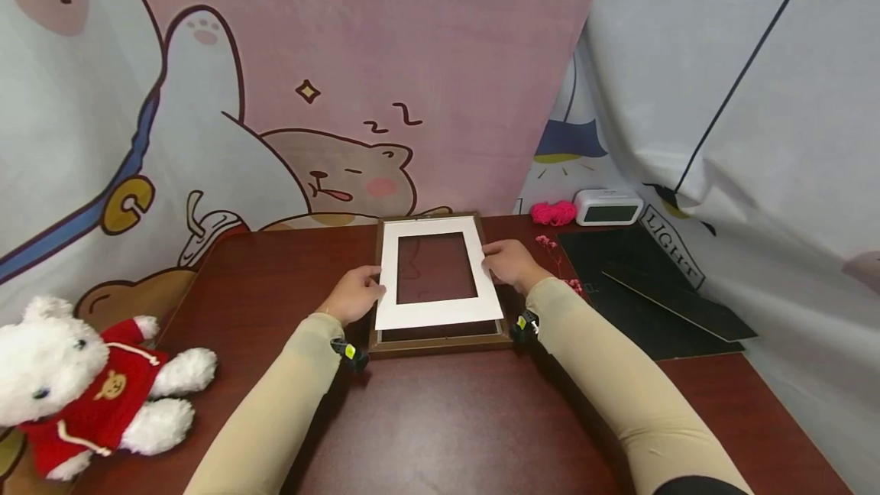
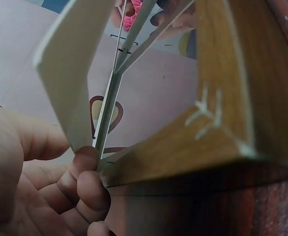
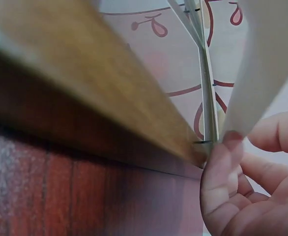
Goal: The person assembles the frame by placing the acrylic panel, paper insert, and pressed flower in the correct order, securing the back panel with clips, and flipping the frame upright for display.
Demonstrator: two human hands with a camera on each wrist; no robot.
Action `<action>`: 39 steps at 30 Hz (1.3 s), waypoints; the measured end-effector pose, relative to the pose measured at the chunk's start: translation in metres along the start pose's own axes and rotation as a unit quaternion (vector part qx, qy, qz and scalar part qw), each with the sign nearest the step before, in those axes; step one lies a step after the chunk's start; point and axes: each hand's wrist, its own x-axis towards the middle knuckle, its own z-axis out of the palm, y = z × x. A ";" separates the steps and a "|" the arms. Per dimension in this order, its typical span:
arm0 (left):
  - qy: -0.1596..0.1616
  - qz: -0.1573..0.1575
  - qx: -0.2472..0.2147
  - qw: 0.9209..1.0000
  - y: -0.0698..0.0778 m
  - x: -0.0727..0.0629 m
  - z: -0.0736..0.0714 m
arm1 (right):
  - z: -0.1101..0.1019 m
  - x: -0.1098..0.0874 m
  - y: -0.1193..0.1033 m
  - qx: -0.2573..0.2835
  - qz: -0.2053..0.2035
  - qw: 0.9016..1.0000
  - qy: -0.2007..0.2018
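Both hands hold a white picture mat (image 1: 440, 313) with a rectangular window, over a brown wooden picture frame (image 1: 440, 344) lying on the dark red table. At the mat's left edge, my left hand (image 1: 353, 294) pinches it between thumb and fingers. My right hand (image 1: 512, 262) pinches the opposite edge a little higher up. Seen from the left wrist, the mat (image 2: 68, 73) slants away from the wooden frame side (image 2: 173, 142). The right wrist view has the fingertips (image 3: 230, 142) right beside the frame's corner. Part of the frame's opening shows below the mat's near edge.
A black board (image 1: 612, 250) lies at the right, with a dark narrow panel (image 1: 677, 300) on top. Pink flower sprigs (image 1: 574, 286) lie beside it. Pink yarn (image 1: 553, 213) and a white digital clock (image 1: 609, 208) stand at the back. A white plush bear (image 1: 103, 380) sits at left.
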 end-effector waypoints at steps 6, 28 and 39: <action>-0.009 0.004 0.013 1.000 -0.003 0.000 -0.002 | 0.000 -0.005 0.001 -0.022 -0.012 1.000 -0.018; -0.057 0.034 0.098 0.993 -0.019 -0.015 -0.001 | -0.012 -0.034 0.014 -0.050 -0.017 0.997 -0.063; -0.052 0.049 0.127 0.989 -0.015 -0.041 0.005 | -0.020 -0.049 0.027 -0.058 -0.038 0.995 -0.066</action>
